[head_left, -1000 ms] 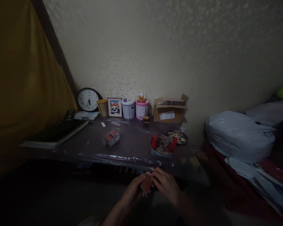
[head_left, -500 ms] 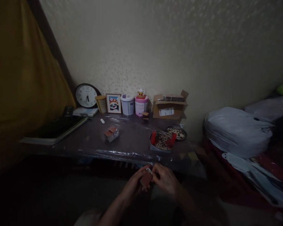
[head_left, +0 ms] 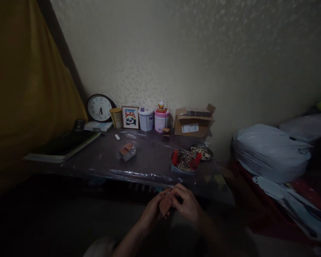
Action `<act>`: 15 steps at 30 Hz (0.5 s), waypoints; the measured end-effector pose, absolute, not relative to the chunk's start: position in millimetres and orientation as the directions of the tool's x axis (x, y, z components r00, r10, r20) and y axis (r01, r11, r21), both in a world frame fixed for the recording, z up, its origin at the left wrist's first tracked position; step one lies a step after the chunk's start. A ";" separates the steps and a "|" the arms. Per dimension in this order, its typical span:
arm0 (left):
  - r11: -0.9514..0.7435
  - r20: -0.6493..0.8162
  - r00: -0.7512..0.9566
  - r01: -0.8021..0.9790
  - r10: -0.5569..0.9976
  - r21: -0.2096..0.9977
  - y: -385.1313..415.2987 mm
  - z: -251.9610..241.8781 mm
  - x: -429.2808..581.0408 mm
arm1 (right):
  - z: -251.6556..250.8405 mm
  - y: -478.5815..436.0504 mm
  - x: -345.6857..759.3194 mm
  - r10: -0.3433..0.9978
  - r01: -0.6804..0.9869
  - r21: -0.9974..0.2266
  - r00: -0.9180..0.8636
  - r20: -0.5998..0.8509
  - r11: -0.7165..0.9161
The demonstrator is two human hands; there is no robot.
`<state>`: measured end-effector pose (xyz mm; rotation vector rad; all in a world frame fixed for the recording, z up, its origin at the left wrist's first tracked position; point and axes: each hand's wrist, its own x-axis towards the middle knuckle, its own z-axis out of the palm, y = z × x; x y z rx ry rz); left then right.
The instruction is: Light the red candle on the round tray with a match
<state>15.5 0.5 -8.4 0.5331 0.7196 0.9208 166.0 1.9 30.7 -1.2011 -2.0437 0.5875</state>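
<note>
Together, left fingers (head_left: 160,196) and right fingers (head_left: 179,190) clamp a small box (head_left: 165,206) before a dish (head_left: 182,171) holding red pieces (head_left: 175,157).

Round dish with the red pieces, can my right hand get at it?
Probably yes: nothing visible stands between your right hand and the round dish on the table, though that hand is busy at the brown packet.

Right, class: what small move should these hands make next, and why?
Probably steady the small brown box with the left hand, which holds it, because the fingers of the right hand are at its upper end.
</note>
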 end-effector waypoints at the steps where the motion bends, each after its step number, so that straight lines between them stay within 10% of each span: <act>1: 0.509 -0.326 0.406 -0.522 0.854 0.684 -0.5 -7.5 16.4 | 31.6 1.5 164.7 0.886 0.550 -0.698 -0.334 0.321 0.460; 9: 0.442 -0.292 0.342 -0.551 0.893 0.708 -0.2 4.3 15.1 | 31.5 10.8 171.7 0.961 0.145 -0.955 -0.140 0.238 0.258; 15: 0.261 -0.195 0.175 -0.587 0.965 0.767 6.2 3.6 12.9 | 21.9 7.7 162.0 0.940 0.343 -0.875 -0.106 0.324 0.341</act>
